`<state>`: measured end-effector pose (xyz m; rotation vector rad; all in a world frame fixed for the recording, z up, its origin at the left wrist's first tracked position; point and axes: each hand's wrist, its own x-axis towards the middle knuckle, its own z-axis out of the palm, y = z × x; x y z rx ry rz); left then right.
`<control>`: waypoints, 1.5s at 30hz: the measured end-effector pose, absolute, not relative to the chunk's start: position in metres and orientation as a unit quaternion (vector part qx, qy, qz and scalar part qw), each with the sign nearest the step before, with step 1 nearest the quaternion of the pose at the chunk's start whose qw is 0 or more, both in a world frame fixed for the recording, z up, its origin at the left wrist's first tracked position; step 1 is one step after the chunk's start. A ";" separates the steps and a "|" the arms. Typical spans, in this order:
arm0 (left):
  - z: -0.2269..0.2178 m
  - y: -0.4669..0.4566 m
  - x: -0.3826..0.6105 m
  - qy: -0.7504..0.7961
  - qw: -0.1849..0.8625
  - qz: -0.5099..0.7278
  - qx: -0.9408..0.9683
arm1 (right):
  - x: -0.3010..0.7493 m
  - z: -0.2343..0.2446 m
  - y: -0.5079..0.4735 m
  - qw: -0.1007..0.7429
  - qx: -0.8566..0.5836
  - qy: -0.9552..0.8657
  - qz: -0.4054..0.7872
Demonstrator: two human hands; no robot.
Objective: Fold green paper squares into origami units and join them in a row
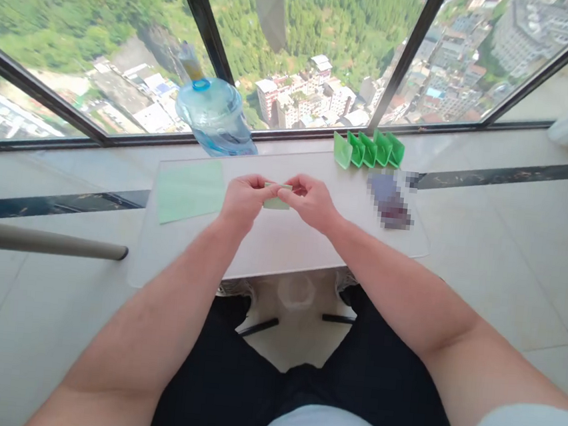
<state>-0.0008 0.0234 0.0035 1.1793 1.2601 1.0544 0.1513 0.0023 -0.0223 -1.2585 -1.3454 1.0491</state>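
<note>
- Held small green paper (pixel 277 203) pinched in left hand (pixel 242 199) and right hand (pixel 313 204), over middle of table (pixel 286 243).
- Seemed mid-fold; next probably called for even thumb pressure along the edge.
- Had flat sheet (pixel 189 192) at left, folded pieces (pixel 369 152) far right.

Paper (pixel 277 203) between sheet (pixel 190 190) and folded papers (pixel 369 150)

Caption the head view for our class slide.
Left hand and right hand pinch small green paper over a white table.
</note>
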 end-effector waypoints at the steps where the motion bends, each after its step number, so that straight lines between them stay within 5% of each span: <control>1: 0.002 0.023 0.000 0.526 0.533 0.431 0.504 | 0.153 -0.022 0.003 0.490 -0.518 -0.558 0.424; 45: 0.012 0.026 -0.007 0.528 0.455 0.375 0.611 | 0.163 -0.010 0.013 0.516 -0.550 -0.530 0.387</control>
